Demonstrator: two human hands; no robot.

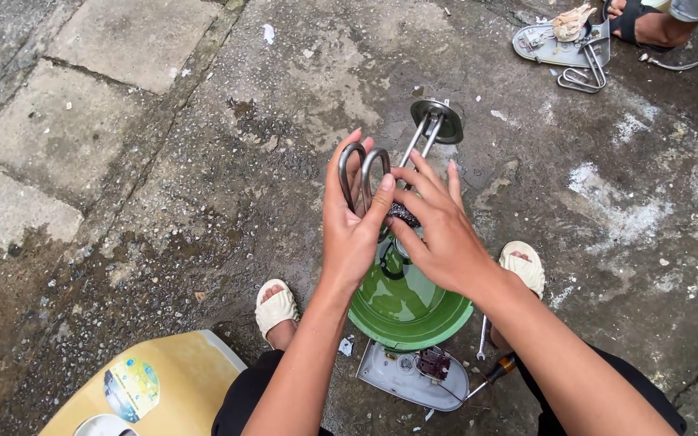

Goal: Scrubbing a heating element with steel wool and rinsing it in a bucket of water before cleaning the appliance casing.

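My left hand [353,234] grips the looped end of the heating element [401,161], fingers wrapped round it to steady it over the green bowl [405,307]. My right hand [438,230] pinches a dark scrubber [404,214] against the loops. The scrubber is mostly hidden. A grey cover [409,379] lies near, a second element [563,48] far right.

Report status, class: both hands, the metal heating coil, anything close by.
Left hand grips heating coil at its loops. Right hand presses dark scrub pad on coil. Green basin directly beneath; wrench by foot.
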